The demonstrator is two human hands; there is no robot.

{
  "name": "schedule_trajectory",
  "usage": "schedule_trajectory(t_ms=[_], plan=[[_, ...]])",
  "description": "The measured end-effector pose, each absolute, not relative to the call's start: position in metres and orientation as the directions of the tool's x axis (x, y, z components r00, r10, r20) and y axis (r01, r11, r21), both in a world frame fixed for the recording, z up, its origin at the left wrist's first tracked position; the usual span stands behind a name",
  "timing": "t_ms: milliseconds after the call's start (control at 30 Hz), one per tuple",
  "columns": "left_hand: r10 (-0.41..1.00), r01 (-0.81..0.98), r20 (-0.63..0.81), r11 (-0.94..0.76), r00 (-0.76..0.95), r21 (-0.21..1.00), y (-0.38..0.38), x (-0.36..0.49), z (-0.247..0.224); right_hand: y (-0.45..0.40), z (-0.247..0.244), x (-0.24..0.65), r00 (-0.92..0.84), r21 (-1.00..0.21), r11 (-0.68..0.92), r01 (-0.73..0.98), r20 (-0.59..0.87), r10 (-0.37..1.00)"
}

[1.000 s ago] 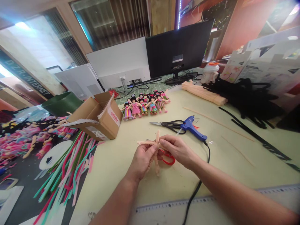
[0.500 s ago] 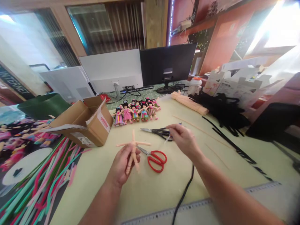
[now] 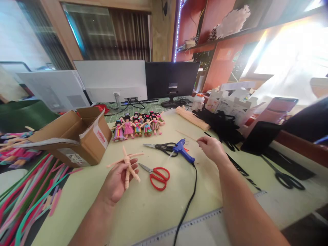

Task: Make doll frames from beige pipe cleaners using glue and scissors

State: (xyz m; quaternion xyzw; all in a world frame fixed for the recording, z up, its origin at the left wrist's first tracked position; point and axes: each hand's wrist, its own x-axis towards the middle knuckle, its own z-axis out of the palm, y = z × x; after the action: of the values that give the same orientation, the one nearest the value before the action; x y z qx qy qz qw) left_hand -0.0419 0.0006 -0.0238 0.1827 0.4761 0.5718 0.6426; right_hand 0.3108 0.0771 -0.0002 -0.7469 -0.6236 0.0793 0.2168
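Observation:
Between the fingers and thumb of my left hand (image 3: pixel 116 182) is a peach doll body (image 3: pixel 127 165) made of fuzzy stems, with arms spread and two wrapped legs. My right hand (image 3: pixel 211 147) is pinched at the end of a thin peach stem (image 3: pixel 186 134) lying across the mat. A blue glue gun (image 3: pixel 185 151) rests between my hands, its black cord running toward me. Black-handled scissors (image 3: pixel 166 147) lie partly under it. Red-handled scissors (image 3: pixel 159 177) sit just right of the doll body.
Several finished dolls (image 3: pixel 137 127) stand near an open cardboard box (image 3: pixel 77 136). Coloured stems (image 3: pixel 33 194) fill the left side. Peach stems (image 3: pixel 192 118) and black stems (image 3: pixel 220 126) lie behind my right hand. A ruler (image 3: pixel 189 223) crosses the front; other scissors (image 3: pixel 284 177) are far right.
My right hand has moved right, off the glue gun, which now lies in full view, and has reached the thin peach stem. The camera view has turned right. My left hand still holds the doll body.

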Motion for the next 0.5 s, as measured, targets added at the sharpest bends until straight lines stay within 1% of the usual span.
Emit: schedule_trajectory(t_ms=[133,267,333,433,467,500], plan=[[0.913,-0.546,-0.401,0.301,-0.071,0.782,-0.001,-0.041,-0.02,0.055,0.006,0.336,0.213,-0.328,-0.183,0.927,0.058,0.975],[0.941,-0.547,-0.338,0.294,0.023,0.783,-0.005,-0.039,-0.017,0.037,-0.001,0.347,0.238,-0.213,-0.244,0.946,-0.056,0.97],[0.949,-0.553,-0.308,0.294,0.069,0.78,-0.007,-0.038,-0.016,0.033,-0.007,0.348,0.255,-0.176,-0.268,0.947,-0.093,0.963],[0.955,-0.561,-0.267,0.294,0.132,0.774,-0.009,-0.036,-0.015,0.033,-0.013,0.347,0.253,-0.152,-0.268,0.951,-0.115,0.961],[0.956,-0.566,-0.253,0.291,0.147,0.772,-0.01,-0.035,-0.015,0.035,-0.012,0.344,0.241,-0.158,-0.256,0.954,-0.111,0.964],[0.956,-0.57,-0.243,0.292,0.162,0.768,-0.01,-0.035,-0.015,0.037,-0.01,0.341,0.22,-0.195,-0.231,0.953,-0.075,0.973]])
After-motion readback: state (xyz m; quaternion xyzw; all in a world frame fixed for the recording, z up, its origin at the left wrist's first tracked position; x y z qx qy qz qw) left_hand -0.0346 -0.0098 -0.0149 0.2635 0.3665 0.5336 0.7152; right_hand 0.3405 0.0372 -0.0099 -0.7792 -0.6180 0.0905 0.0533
